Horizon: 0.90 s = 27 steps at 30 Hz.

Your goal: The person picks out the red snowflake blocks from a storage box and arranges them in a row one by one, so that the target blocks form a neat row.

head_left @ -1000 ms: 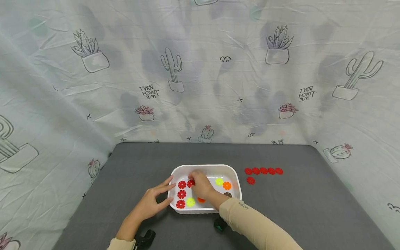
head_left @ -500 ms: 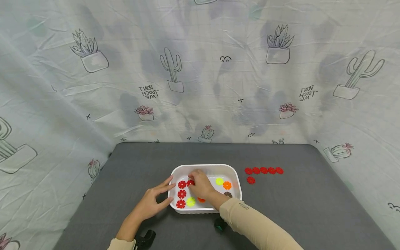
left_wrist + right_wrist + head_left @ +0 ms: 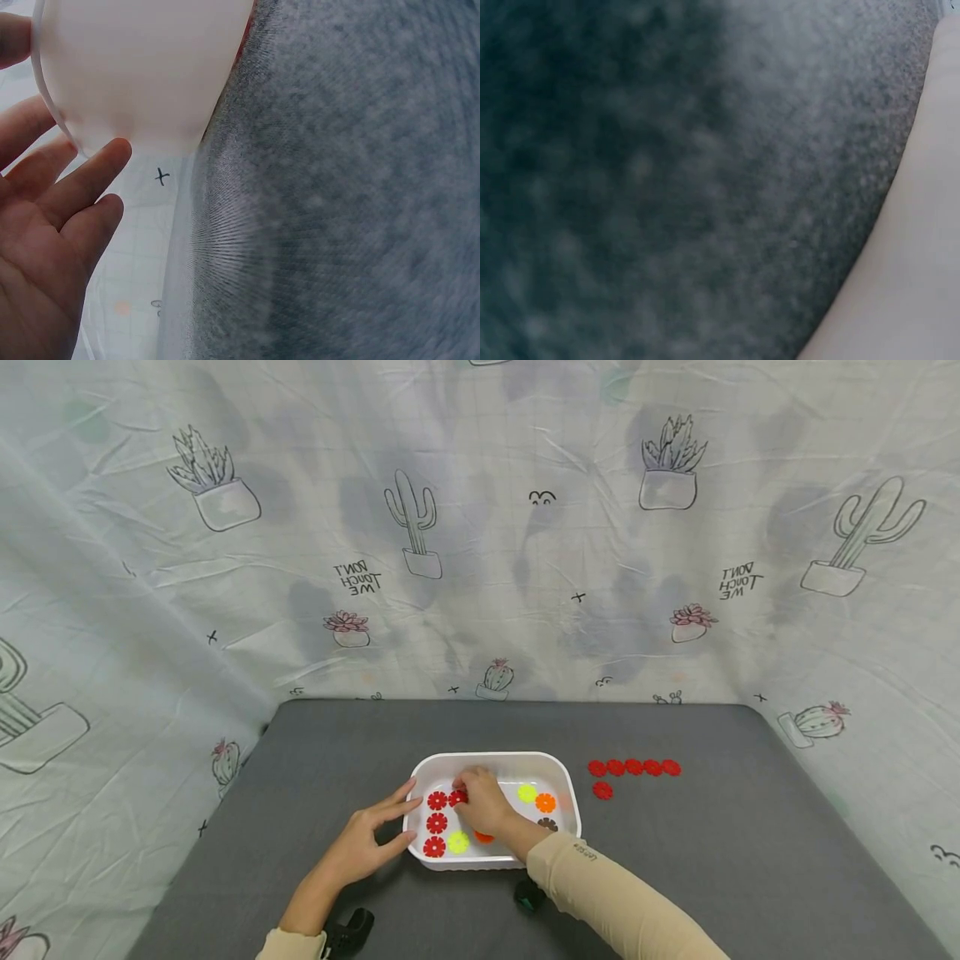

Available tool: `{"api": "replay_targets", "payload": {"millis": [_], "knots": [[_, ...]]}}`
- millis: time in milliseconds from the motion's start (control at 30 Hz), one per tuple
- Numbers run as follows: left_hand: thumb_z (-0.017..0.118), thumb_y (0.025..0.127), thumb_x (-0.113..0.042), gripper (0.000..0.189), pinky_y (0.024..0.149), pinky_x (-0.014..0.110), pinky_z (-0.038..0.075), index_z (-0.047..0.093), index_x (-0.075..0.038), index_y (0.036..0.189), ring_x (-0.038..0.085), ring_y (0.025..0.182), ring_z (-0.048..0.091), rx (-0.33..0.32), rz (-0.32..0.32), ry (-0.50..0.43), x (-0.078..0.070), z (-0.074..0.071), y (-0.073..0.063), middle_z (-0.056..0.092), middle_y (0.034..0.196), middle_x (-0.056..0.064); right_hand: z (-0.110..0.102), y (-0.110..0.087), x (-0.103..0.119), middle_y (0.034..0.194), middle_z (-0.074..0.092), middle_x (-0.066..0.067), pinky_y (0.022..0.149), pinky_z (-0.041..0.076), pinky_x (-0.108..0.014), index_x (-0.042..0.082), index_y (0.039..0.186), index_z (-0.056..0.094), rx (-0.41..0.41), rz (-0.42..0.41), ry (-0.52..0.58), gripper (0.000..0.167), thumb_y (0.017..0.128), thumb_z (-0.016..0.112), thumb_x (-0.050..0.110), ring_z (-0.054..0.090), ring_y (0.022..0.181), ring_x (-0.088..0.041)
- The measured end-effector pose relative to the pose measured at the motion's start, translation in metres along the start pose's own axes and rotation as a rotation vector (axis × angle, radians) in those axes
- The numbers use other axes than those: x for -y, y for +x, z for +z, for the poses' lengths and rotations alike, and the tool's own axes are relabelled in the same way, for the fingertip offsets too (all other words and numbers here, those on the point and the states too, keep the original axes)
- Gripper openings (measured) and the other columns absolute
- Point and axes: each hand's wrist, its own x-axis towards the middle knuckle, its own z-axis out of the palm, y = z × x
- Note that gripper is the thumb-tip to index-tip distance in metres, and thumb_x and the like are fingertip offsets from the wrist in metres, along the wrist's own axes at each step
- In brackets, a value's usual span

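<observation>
A white plastic tray (image 3: 495, 863) holds several notched plastic discs. My left hand (image 3: 360, 849) touches the tray's left side with spread fingers; in the left wrist view its fingers (image 3: 94, 176) lie along the rim and outer wall. Inside the tray, my right hand (image 3: 483, 803) pinches a red notched disc (image 3: 456, 797), partly hidden by the fingers. A column of red discs (image 3: 437, 823) lies just to the left. A yellow disc (image 3: 458, 842) and a partly covered orange disc (image 3: 483, 837) are below the hand. The right wrist view does not show the fingers.
Right of the tray, several red discs (image 3: 634, 767) form a row on the grey table (image 3: 712, 860), with one red disc (image 3: 602, 791) below it. At the tray's right end lie a yellow disc (image 3: 527, 792), an orange disc (image 3: 545, 803) and a brown disc (image 3: 547, 823).
Both hands stay nearly in place. The pinched red disc has shifted slightly left toward the top disc of the red column, and my right fingers have moved a little with it.
</observation>
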Motion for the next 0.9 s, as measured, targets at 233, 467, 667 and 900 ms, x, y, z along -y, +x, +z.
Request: {"api": "replay_targets", "payload": {"millis": [233, 467, 667, 900], "knots": [[0.071, 0.085, -0.017, 0.044, 0.097, 0.051, 0.046, 0.062, -0.007, 0.126, 0.029, 0.129, 0.047, 0.002, -0.002, 0.006, -0.001, -0.001, 0.001, 0.044, 0.146, 0.005, -0.002, -0.001, 0.002, 0.1, 0.054, -0.004, 0.088, 0.047, -0.033, 0.008, 0.102, 0.064, 0.022, -0.001, -0.01, 0.023, 0.081, 0.071, 0.007, 0.049, 0.094, -0.018], [0.07, 0.085, -0.018, 0.044, 0.097, 0.051, 0.045, 0.062, -0.008, 0.127, 0.028, 0.13, 0.047, 0.007, -0.019, 0.004, -0.002, -0.001, 0.0, 0.044, 0.147, 0.005, -0.003, -0.004, 0.005, 0.103, 0.05, -0.004, 0.089, 0.05, -0.031, 0.01, 0.103, 0.064, 0.016, 0.013, -0.002, 0.023, 0.082, 0.071, 0.006, 0.052, 0.09, -0.015], [0.071, 0.085, -0.018, 0.043, 0.098, 0.047, 0.046, 0.062, -0.008, 0.127, 0.027, 0.129, 0.048, 0.003, -0.016, 0.005, -0.002, -0.001, -0.001, 0.044, 0.146, 0.004, -0.005, -0.003, 0.005, 0.1, 0.053, -0.004, 0.084, 0.05, -0.029, 0.006, 0.105, 0.065, -0.016, 0.002, 0.069, 0.025, 0.081, 0.069, 0.003, 0.051, 0.088, -0.016], [0.07, 0.085, -0.018, 0.043, 0.097, 0.049, 0.046, 0.062, -0.007, 0.126, 0.03, 0.128, 0.049, 0.008, -0.023, -0.008, -0.012, -0.005, 0.001, 0.045, 0.145, 0.008, -0.014, -0.005, 0.006, 0.094, 0.06, -0.005, 0.077, 0.051, -0.028, 0.003, 0.104, 0.066, -0.035, -0.008, 0.251, 0.024, 0.08, 0.07, 0.0, 0.054, 0.082, -0.016]]}}
